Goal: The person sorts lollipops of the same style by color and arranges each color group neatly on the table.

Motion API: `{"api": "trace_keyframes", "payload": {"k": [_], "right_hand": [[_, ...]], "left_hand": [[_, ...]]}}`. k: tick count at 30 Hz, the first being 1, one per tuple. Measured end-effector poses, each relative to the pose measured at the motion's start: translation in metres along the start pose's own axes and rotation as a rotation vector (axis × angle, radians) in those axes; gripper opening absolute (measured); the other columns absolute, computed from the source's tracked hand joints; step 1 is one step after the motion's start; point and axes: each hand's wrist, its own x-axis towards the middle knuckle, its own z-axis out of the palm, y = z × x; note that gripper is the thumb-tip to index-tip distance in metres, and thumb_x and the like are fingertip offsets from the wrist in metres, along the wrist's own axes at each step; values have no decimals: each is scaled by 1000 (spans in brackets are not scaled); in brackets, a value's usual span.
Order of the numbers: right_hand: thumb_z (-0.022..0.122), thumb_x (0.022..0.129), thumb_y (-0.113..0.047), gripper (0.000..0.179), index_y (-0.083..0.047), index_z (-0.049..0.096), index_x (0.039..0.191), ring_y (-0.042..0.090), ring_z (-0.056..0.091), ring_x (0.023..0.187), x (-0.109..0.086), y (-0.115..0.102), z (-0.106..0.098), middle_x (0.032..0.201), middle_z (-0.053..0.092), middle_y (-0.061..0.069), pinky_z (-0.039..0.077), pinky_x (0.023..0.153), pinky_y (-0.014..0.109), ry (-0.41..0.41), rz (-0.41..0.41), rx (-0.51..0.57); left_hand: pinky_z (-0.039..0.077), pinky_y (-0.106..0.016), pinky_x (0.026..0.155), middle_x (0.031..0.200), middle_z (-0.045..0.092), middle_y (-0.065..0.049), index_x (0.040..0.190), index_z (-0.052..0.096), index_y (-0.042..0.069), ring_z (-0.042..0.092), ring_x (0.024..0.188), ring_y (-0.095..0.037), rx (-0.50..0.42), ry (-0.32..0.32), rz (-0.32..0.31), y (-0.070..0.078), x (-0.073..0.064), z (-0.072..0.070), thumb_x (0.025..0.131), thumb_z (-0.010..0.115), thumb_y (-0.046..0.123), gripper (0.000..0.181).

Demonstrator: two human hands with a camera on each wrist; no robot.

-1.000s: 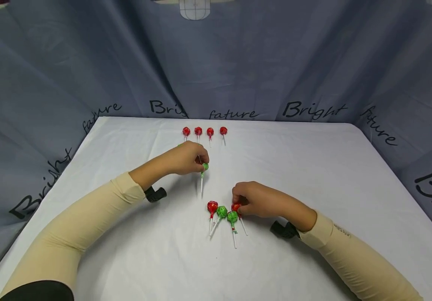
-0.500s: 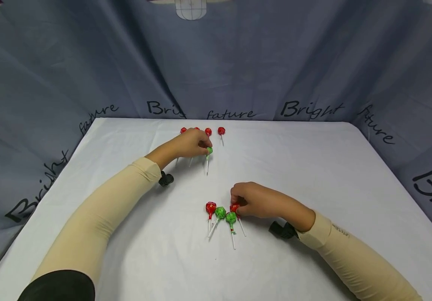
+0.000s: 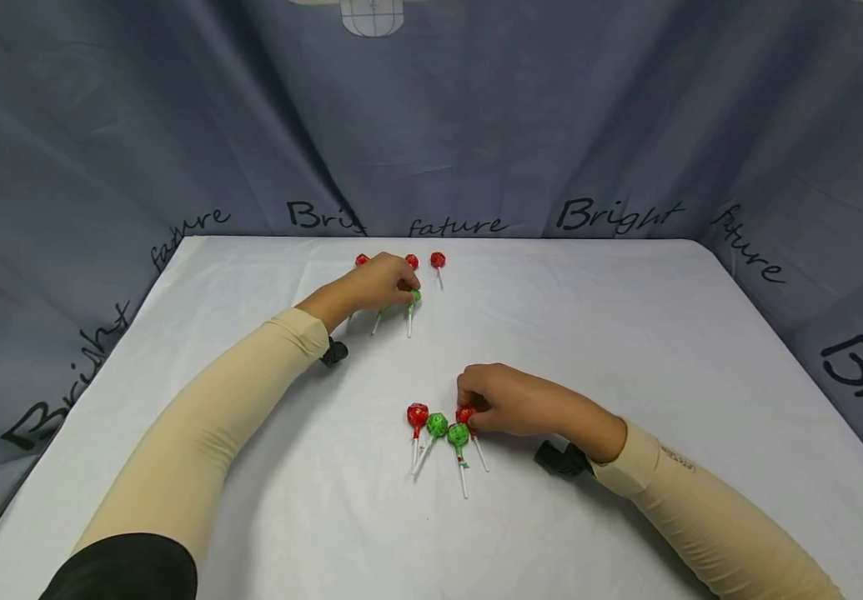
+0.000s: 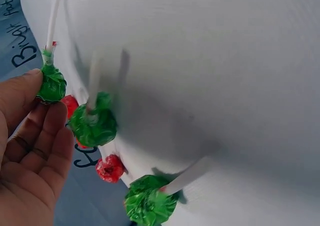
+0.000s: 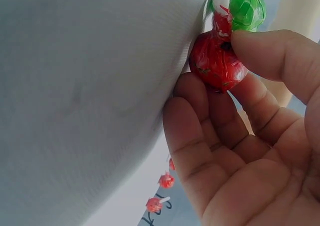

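Observation:
In the head view my left hand (image 3: 378, 282) is at the back row of lollipops. Its thumb and fingers pinch the wrapped head of a green lollipop (image 4: 52, 85), stick pointing toward the near side. Two more green lollipops, one in the middle (image 4: 94, 126) and one lower (image 4: 150, 201), lie beside it in the left wrist view. My right hand (image 3: 512, 402) pinches a red lollipop (image 5: 217, 61) at the front group. Left of that hand lie a red lollipop (image 3: 418, 415) and two green lollipops, one behind (image 3: 437, 425) and one in front (image 3: 458, 435).
Red lollipops stretch along the far side of the white-covered table (image 3: 589, 333), the rightmost red lollipop (image 3: 438, 260) fully visible. My left hand hides part of that row. A grey curtain (image 3: 476, 125) with printed writing hangs behind the table.
My left hand has carried the green lollipop away from me, up to the red row, beside the other green ones. My right hand has stayed on its red lollipop.

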Motion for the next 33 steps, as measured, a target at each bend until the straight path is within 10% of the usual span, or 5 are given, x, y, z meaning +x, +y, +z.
{"api": "trace_keyframes", "payload": {"k": [13, 33], "right_hand": [[71, 86, -2, 15, -13, 61, 84, 12, 47, 75, -1, -2, -1, 81, 52, -3, 43, 66, 27, 11, 0, -15], [72, 87, -7, 14, -15, 60, 87, 12, 48, 77, -1, 2, -2, 83, 52, -5, 44, 66, 27, 0, -5, 3]], "left_hand": [[45, -35, 100, 114, 67, -10, 115, 72, 2, 59, 110, -23, 164, -3, 55, 5, 1, 9, 95, 66, 9, 22], [49, -33, 93, 106, 67, -7, 109, 74, 2, 62, 100, -20, 66, 98, 85, 11, -16, 15, 94, 68, 11, 19]]}}
